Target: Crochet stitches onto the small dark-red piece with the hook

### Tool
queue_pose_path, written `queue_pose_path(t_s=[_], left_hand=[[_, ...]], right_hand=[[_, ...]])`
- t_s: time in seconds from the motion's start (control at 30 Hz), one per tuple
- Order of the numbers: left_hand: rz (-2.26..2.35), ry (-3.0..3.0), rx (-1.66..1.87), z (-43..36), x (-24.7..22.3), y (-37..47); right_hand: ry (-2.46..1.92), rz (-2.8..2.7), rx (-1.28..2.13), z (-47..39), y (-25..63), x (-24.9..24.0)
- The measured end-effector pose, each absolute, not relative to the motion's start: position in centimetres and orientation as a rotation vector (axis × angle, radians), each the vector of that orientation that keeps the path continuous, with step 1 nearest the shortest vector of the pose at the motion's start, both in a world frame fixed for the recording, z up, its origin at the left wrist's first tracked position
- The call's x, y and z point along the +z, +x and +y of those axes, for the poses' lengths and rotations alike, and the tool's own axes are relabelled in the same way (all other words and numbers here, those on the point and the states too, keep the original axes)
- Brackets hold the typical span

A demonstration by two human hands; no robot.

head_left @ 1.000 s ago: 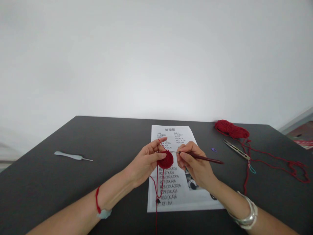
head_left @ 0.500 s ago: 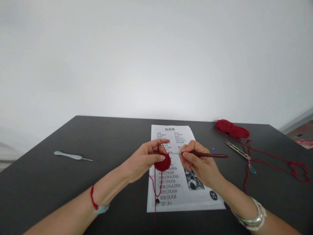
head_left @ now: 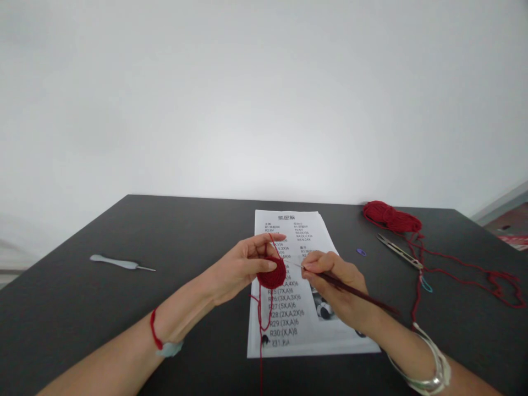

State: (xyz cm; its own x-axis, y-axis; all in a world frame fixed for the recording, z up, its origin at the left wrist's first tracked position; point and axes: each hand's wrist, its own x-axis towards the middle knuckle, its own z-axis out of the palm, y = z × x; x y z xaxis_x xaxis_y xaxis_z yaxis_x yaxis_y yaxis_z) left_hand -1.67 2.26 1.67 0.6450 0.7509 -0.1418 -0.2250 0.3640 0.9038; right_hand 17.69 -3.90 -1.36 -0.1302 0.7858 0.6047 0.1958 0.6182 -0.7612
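Observation:
Between the thumb and fingers of my left hand is a small round piece of red crochet. Red yarn runs over the raised index finger, and strands hang down below the piece. My right hand grips a crochet hook with a dark brown handle, held like a pen. Its thin metal shaft points left, the tip at the upper right edge of the crochet piece; whether it sits in a stitch I cannot tell. Beneath both hands lies a printed pattern sheet, partly covered by them.
On the dark table, a grey-handled hook lies at left. To the right are a skein of red yarn, thread snips with a teal loop, a purple stitch marker and loose yarn. A white wall stands behind.
My right hand has turned the crochet hook, so its handle end has swung down toward the wrist and its shaft now slants. My left hand and the crochet piece have shifted very slightly left.

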Motion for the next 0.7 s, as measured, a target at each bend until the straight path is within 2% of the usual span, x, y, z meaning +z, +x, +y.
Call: queue_pose_path(t_s=[0.3, 0.5, 0.7], left_hand=[[0.623, 1.060, 0.601, 2.3, 1.7, -2.0], [0.533, 1.130, 0.427, 3.1, 1.7, -2.8], [0.548, 1.244, 0.437, 2.9, 1.8, -2.5]], right_hand=[[-0.825, -1.482, 1.048, -3.4, 18.7, -1.4], [-0.819, -1.471, 1.162, -3.4, 18.8, -0.5], [-0.666, -1.150, 1.587, -3.0, 18.6, -0.4]])
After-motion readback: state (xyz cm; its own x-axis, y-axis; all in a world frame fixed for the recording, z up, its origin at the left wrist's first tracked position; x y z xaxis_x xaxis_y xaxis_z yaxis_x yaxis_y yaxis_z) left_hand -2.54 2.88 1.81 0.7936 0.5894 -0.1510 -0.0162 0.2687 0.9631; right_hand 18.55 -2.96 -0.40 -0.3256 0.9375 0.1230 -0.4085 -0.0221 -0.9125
